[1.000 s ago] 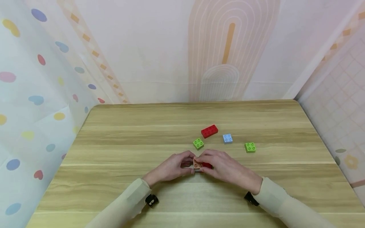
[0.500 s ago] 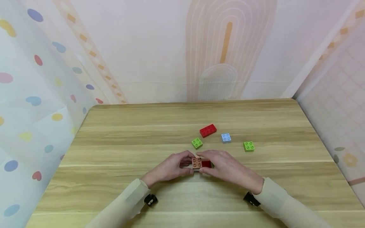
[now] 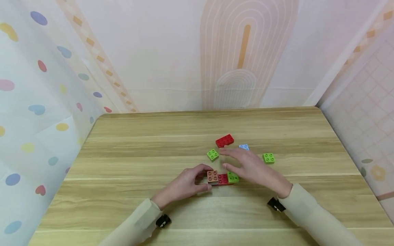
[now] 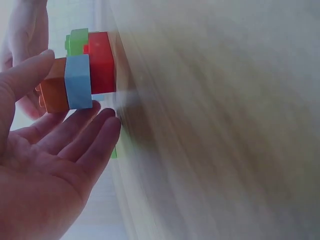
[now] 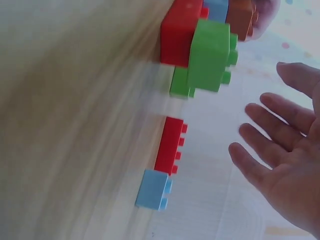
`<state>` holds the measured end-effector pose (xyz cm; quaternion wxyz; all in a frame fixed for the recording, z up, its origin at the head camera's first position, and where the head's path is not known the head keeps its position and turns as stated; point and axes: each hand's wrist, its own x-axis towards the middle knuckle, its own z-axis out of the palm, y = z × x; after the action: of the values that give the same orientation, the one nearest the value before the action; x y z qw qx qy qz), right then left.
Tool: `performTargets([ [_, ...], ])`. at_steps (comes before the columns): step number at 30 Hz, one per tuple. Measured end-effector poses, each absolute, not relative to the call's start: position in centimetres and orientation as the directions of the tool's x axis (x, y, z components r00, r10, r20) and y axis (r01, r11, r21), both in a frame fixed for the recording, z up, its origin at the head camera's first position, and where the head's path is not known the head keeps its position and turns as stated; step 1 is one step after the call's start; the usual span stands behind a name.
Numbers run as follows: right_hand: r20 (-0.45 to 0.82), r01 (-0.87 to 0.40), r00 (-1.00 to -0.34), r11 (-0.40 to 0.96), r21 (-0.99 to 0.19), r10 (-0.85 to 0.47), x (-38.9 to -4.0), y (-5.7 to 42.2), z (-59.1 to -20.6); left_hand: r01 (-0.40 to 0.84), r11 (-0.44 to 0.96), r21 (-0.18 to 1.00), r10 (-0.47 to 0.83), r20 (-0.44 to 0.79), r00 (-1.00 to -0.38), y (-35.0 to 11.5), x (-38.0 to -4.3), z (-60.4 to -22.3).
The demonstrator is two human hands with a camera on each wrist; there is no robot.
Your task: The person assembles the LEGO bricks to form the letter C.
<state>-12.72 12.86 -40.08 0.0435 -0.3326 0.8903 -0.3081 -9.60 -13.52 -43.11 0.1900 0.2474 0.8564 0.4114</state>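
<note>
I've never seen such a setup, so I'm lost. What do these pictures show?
No machine here: a person works barehanded. The wide view comes from a head camera, the close ones from each wrist. On the wooden table lie a red brick, a blue brick and two green bricks. Nearer, a red base carries a third green brick at one end, another blue brick topped by a brown brick at the other. The left hand curls round that end; the right hand holds nothing.

Between the left fingers (image 4: 30, 75): orange brick (image 4: 55, 89), light-blue brick (image 4: 78, 82). Near the right fingertips (image 3: 223, 150): red brick (image 3: 224, 140), lime-green brick (image 3: 212, 155). Below them, streaked tan tabletop (image 3: 154, 136).
</note>
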Motion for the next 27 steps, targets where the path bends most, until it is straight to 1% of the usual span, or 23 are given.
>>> performTargets([
  [4,0.161,-0.596,-0.748,0.545,-0.59,-0.644,-13.8,12.9,-39.9,0.284,0.525,0.802,0.566,-0.081,-0.82,-13.5,-9.4,-43.0],
  [11,0.158,-0.668,-0.662,0.48,-0.569,-0.733,-15.9,12.5,-39.9,0.293,0.514,0.806,0.544,-0.042,-0.838,-13.4,-9.2,-42.9],
  [19,0.089,-0.732,-0.605,0.508,-0.454,-0.791,-17.8,11.7,-40.3,0.308,0.512,0.802,0.529,-0.012,-0.849,-13.4,-9.1,-43.1],
  [23,0.052,-0.752,-0.578,0.507,-0.421,-0.814,-18.5,11.2,-40.6,0.305,0.508,0.806,0.529,-0.013,-0.848,-13.4,-9.2,-43.2],
  [27,0.01,-0.751,-0.573,0.52,-0.407,-0.819,-19.1,10.9,-40.9,0.302,0.503,0.81,0.533,-0.016,-0.846,-13.4,-9.2,-43.3],
])
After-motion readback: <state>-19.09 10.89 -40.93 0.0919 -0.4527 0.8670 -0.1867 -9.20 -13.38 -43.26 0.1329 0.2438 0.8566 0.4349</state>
